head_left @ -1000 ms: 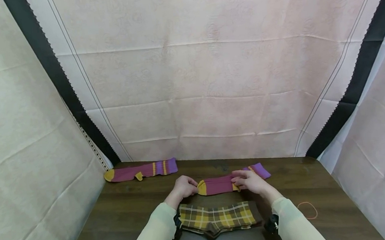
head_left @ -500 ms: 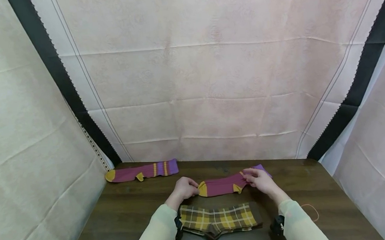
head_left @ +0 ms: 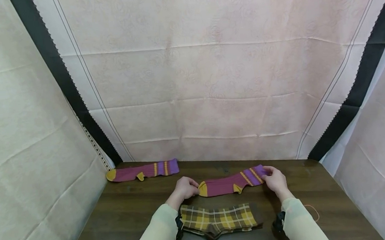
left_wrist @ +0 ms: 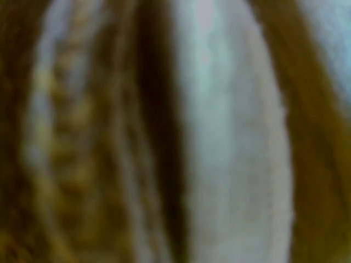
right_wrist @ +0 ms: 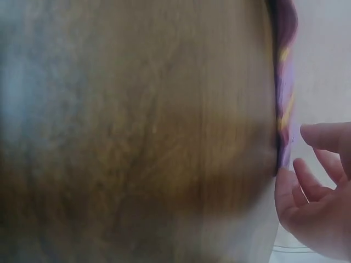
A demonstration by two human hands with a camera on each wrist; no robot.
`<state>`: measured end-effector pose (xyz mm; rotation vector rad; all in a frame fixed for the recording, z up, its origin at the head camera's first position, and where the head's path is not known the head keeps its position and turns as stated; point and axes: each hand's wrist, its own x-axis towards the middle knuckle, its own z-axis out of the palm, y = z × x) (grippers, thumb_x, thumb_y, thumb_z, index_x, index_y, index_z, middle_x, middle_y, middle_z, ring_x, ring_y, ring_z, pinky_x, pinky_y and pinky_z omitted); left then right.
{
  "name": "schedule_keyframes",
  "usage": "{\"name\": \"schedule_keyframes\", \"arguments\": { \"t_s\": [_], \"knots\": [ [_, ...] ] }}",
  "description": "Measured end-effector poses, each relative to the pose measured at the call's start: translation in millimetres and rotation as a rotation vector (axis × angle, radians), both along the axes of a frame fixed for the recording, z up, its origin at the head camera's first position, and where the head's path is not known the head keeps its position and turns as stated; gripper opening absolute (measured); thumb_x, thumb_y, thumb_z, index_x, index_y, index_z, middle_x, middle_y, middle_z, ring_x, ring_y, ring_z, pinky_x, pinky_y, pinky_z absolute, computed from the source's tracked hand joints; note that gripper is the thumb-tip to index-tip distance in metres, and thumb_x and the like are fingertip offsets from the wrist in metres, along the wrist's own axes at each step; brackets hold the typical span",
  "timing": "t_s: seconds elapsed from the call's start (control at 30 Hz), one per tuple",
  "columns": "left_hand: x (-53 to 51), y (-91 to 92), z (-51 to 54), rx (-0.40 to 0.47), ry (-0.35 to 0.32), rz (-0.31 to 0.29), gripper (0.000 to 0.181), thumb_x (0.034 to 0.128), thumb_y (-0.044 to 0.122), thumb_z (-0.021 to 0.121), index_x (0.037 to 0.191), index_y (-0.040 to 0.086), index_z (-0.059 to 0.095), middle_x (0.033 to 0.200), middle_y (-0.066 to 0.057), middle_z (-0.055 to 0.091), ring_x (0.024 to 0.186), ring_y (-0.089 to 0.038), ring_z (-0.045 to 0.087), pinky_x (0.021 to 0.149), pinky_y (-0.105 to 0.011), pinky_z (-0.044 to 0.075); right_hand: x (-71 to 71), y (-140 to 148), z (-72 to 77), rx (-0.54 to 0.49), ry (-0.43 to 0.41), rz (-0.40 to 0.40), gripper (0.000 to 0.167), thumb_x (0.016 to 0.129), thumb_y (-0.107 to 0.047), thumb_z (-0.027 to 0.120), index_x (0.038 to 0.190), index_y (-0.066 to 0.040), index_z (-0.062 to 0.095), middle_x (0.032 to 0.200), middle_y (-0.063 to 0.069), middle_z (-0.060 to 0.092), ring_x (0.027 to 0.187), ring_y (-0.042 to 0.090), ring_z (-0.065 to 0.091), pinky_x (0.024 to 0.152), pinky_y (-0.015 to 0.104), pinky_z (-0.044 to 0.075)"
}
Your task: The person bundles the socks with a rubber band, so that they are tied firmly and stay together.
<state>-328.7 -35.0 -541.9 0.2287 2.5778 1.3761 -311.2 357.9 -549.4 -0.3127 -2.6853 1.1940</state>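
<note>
A maroon sock (head_left: 223, 185) with yellow toe and heel and a purple striped cuff lies on the table, toe to the left. My left hand (head_left: 184, 189) is at its toe, fingertips together on the yellow edge. At the cuff end is my right hand (head_left: 274, 180); in the right wrist view its fingers are spread and loosely bent, one tip touching the cuff (right_wrist: 285, 118). A matching sock (head_left: 142, 171) lies flat at the back left. Nearer me, between my forearms, lies a folded yellow-and-brown plaid cloth (head_left: 217, 219). The left wrist view is too blurred to show the hand.
A thin pinkish loop (head_left: 313, 212), like a rubber band, lies by my right sleeve on the dark wooden table (head_left: 118, 216). Pale fabric panels (head_left: 211, 96) with dark strips stand behind the table and at both sides.
My right hand has slid rightward along the sock from near the heel to the cuff end, uncovering the stripes. My left hand has stayed at the toe.
</note>
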Motion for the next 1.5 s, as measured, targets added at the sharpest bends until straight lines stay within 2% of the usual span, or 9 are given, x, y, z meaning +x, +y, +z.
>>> {"name": "schedule_keyframes", "arguments": {
  "t_s": [0.23,0.4,0.57,0.8,0.93,1.1,1.37,1.5],
  "knots": [
    [0.1,0.0,1.0,-0.004,-0.006,-0.002,0.014,0.0864,0.003,0.083,0.099,0.0,0.08,0.077,-0.002,0.072,0.067,-0.014,0.068,0.068,-0.032,0.057,1.2,9.2,-3.4,0.046,0.018,-0.013,0.044,0.101,-0.009,0.067,0.14,0.012,0.059,0.138,0.034,0.061,0.126,0.051,0.057,0.11,0.061,0.042],
    [0.3,0.0,0.5,-0.006,-0.002,-0.007,0.013,0.0866,0.003,0.083,0.099,0.0,0.08,0.078,-0.002,0.072,0.068,-0.014,0.069,0.068,-0.033,0.058,4.3,11.7,-3.2,0.125,0.04,0.011,0.043,0.099,-0.006,0.067,0.135,0.017,0.058,0.129,0.037,0.064,0.118,0.053,0.06,0.106,0.062,0.044],
    [-0.4,-0.4,-1.7,-0.01,0.006,-0.002,0.013,0.086,0.003,0.083,0.098,0.0,0.08,0.078,-0.002,0.072,0.068,-0.014,0.069,0.067,-0.033,0.057,4.5,13.7,-5.4,0.144,0.02,0.036,0.046,0.1,-0.007,0.067,0.135,0.02,0.055,0.121,0.037,0.066,0.113,0.053,0.061,0.103,0.063,0.045],
    [-0.1,0.1,-2.4,-0.005,0.005,0.007,0.013,0.0844,0.002,0.084,0.097,0.001,0.08,0.075,-0.001,0.072,0.067,-0.013,0.069,0.066,-0.031,0.056,5.1,19.8,-11.1,0.073,-0.04,0.031,0.04,0.101,-0.009,0.067,0.131,0.017,0.06,0.111,0.03,0.067,0.104,0.045,0.062,0.095,0.057,0.048],
    [0.3,0.3,-1.4,-0.006,0.01,0.01,0.013,0.0839,0.001,0.083,0.096,0.0,0.08,0.073,-0.001,0.072,0.066,-0.013,0.068,0.065,-0.03,0.056,4.4,22.5,-13.6,0.02,-0.051,0.022,0.037,0.101,-0.009,0.069,0.129,0.014,0.062,0.109,0.026,0.068,0.104,0.041,0.061,0.093,0.052,0.047],
    [0.8,0.7,-1.1,-0.007,0.008,0.017,0.013,0.0843,0.002,0.083,0.097,0.0,0.08,0.074,0.0,0.071,0.066,-0.013,0.068,0.066,-0.03,0.056,5.6,22.7,-14.5,-0.011,-0.047,0.025,0.035,0.102,-0.009,0.068,0.129,0.012,0.063,0.113,0.027,0.067,0.107,0.042,0.061,0.094,0.052,0.046],
    [-0.7,1.6,-3.5,-0.005,0.026,0.007,0.012,0.084,0.002,0.084,0.095,0.002,0.08,0.076,0.0,0.073,0.068,-0.013,0.068,0.067,-0.031,0.057,9.2,21.6,-11.1,-0.003,-0.037,0.038,0.031,0.102,-0.009,0.067,0.124,0.013,0.064,0.11,0.027,0.068,0.105,0.041,0.061,0.094,0.049,0.046],
    [-1.1,0.8,-6.1,-0.002,0.03,0.012,0.011,0.0835,0.003,0.084,0.093,0.004,0.08,0.075,0.001,0.072,0.068,-0.013,0.068,0.066,-0.03,0.056,10.4,21.1,-7.9,-0.011,-0.065,0.055,0.037,0.103,-0.013,0.064,0.129,0.014,0.062,0.12,0.033,0.066,0.112,0.045,0.06,0.1,0.055,0.046]
  ]
}}
